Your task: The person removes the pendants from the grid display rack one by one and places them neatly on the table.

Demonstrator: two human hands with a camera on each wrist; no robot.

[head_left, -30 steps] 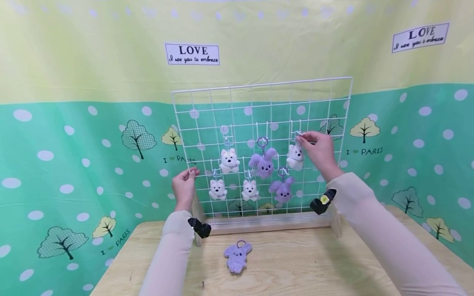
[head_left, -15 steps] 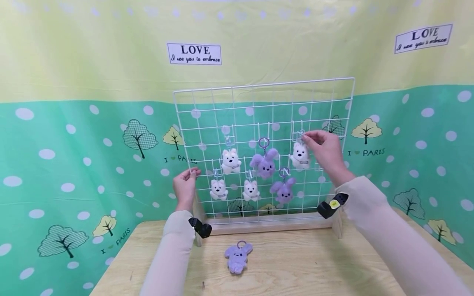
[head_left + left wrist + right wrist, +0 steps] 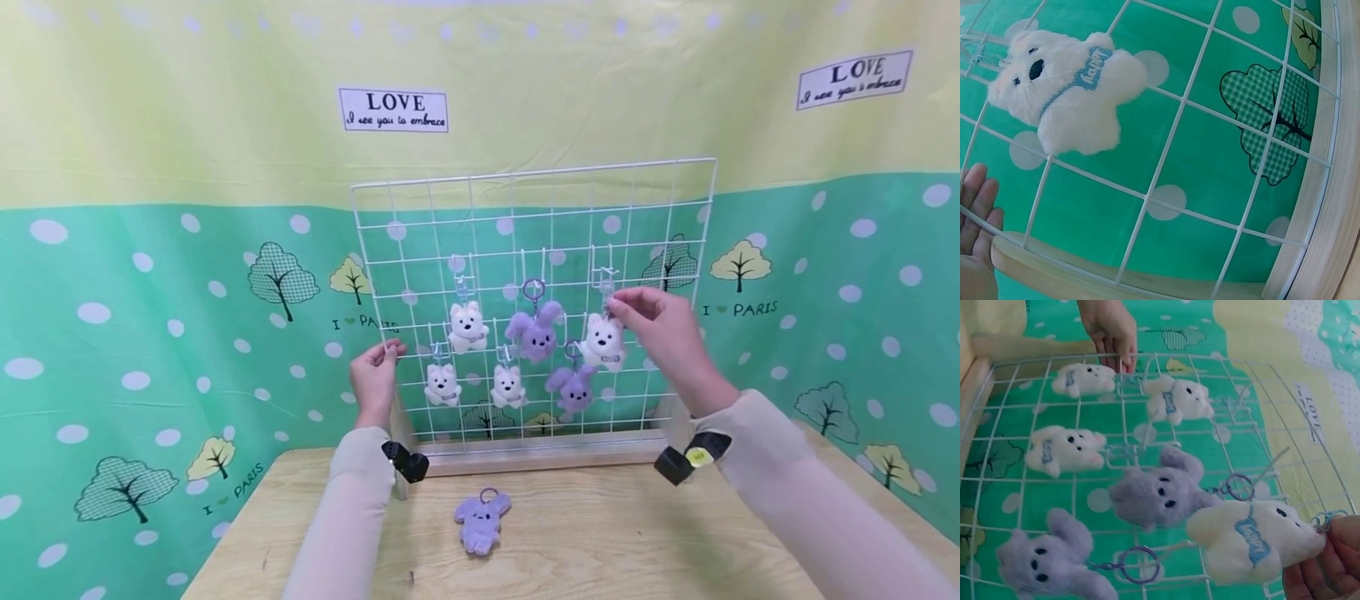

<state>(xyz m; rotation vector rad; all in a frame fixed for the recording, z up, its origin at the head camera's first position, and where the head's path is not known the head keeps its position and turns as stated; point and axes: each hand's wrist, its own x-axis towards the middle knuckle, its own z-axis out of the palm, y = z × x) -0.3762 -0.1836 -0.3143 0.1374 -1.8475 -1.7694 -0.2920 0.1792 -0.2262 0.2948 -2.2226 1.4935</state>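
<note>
My right hand (image 3: 667, 342) pinches the pale blue clasp (image 3: 1330, 519) of a white plush dog keychain (image 3: 603, 342). The clasp is just below a white hook (image 3: 604, 271) at the right of the upper row. With thumb and fingers, my left hand (image 3: 373, 379) grips the left edge of a white wire grid (image 3: 534, 173). Left of the held dog, a purple plush bunny keychain (image 3: 536, 335) and another white dog keychain (image 3: 467, 327) hang in the upper row. In the lower row hang two white dogs (image 3: 442, 385) and a purple bunny (image 3: 573, 389).
The grid stands in a wooden base (image 3: 540, 454) on a wooden table (image 3: 585, 533). Another purple bunny keychain (image 3: 480, 523) lies on the tabletop before it. A green and yellow patterned curtain (image 3: 187, 333) hangs behind.
My right hand first shifted slightly right, then moved down from the upper right hook, and the white dog keychain dropped lower with it. My left hand stays on the grid edge.
</note>
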